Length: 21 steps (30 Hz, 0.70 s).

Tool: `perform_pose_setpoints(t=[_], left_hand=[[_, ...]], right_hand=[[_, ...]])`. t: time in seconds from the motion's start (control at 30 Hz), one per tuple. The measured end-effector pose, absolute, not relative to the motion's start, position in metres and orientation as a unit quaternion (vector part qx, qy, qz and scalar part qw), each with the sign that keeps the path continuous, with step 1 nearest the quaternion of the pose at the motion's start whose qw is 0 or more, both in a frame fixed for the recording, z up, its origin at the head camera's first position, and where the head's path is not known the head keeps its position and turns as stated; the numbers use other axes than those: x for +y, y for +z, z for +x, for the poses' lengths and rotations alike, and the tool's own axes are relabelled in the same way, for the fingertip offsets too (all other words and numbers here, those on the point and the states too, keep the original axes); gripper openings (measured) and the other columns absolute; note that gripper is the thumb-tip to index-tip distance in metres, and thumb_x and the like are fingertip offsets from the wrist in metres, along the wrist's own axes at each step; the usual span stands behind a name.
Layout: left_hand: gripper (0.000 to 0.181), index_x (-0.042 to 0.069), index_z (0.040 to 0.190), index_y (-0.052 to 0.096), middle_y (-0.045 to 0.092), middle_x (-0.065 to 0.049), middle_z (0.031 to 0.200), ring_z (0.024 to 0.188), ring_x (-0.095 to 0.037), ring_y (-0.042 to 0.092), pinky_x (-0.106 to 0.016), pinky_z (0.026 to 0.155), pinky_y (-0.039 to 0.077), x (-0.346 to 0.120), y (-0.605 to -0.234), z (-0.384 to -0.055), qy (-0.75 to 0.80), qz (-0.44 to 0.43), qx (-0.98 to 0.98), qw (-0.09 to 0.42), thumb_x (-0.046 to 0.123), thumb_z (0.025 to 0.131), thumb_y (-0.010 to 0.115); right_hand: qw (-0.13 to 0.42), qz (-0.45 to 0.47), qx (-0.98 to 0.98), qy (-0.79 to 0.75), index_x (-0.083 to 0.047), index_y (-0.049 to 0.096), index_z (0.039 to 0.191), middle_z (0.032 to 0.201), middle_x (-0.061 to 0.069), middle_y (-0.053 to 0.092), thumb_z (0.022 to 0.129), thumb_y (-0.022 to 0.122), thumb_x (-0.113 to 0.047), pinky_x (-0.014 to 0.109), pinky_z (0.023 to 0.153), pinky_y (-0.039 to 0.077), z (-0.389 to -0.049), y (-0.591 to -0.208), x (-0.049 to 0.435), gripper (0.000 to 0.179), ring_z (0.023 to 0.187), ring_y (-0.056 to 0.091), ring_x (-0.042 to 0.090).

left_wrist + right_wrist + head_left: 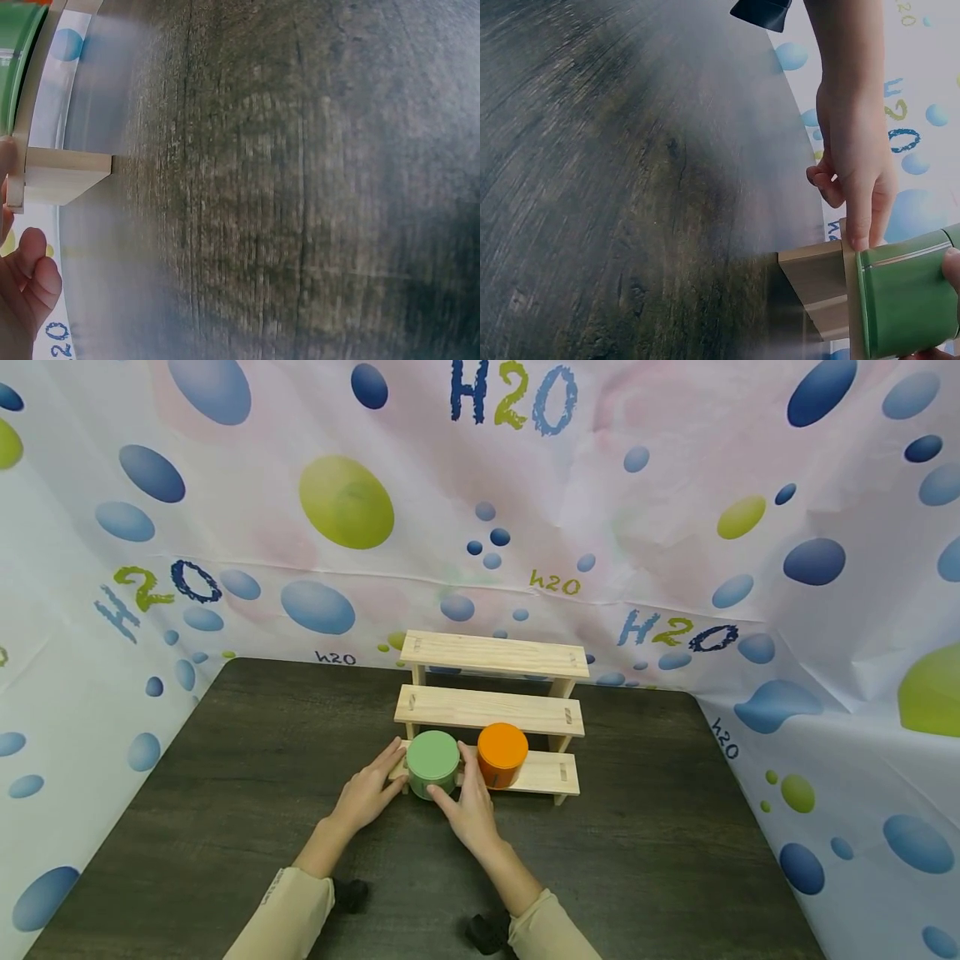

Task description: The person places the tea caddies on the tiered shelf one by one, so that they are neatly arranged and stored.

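A green lidded canister stands upright at the left end of the lowest step of a three-tier wooden shelf. My right hand grips it from the right, thumb in front and fingers along its far side. On the other side, my left hand holds the left end of that step between thumb and fingers. The right wrist view shows the left hand's straight thumb right at the base of the canister. An orange lidded canister stands just right of the green one on the same step.
The shelf stands on a dark wood-grained table, near its back edge. Its middle and top steps rise behind the canisters. A white sheet with blue and green bubbles hangs behind and along the sides.
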<state>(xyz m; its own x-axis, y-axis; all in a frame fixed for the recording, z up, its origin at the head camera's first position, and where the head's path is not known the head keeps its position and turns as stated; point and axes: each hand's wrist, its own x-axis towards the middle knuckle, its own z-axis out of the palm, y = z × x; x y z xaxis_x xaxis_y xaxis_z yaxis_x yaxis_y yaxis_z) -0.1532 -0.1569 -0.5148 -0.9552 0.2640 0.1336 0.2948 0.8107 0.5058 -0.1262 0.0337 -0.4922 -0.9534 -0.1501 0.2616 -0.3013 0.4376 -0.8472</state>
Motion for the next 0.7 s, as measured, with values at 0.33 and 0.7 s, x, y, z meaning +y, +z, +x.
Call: perform_pose_setpoints(t=[0.33, 0.7], left_hand=[[0.055, 0.004, 0.138, 0.040, 0.031, -0.011, 0.146, 0.104, -0.035, 0.058, -0.046, 0.069, 0.050, -0.1569, -0.5138, -0.1536, -0.270, -0.149, -0.951, 0.029, 0.026, 0.090, 0.058], [0.056, 0.004, 0.138, 0.040, 0.030, -0.010, 0.147, 0.104, -0.035, 0.058, -0.047, 0.071, 0.050, -0.1564, -0.5126, -0.1531, -0.266, -0.144, -0.953, 0.025, 0.025, 0.090, 0.059]], right_hand=[[0.082, 0.132, -0.847, 0.509, -0.004, 0.024, 0.140, 0.138, 0.019, 0.037, 0.086, 0.065, -0.026, 0.050, 0.095, 0.038, -0.1277, -0.4925, 0.0323, 0.071, 0.122, 0.042, 0.031], [0.096, 0.138, -0.845, 0.508, -0.005, 0.024, 0.140, 0.138, 0.018, 0.037, 0.087, 0.064, -0.024, 0.049, 0.096, 0.038, -0.1291, -0.4928, 0.0312, 0.069, 0.123, 0.042, 0.030]])
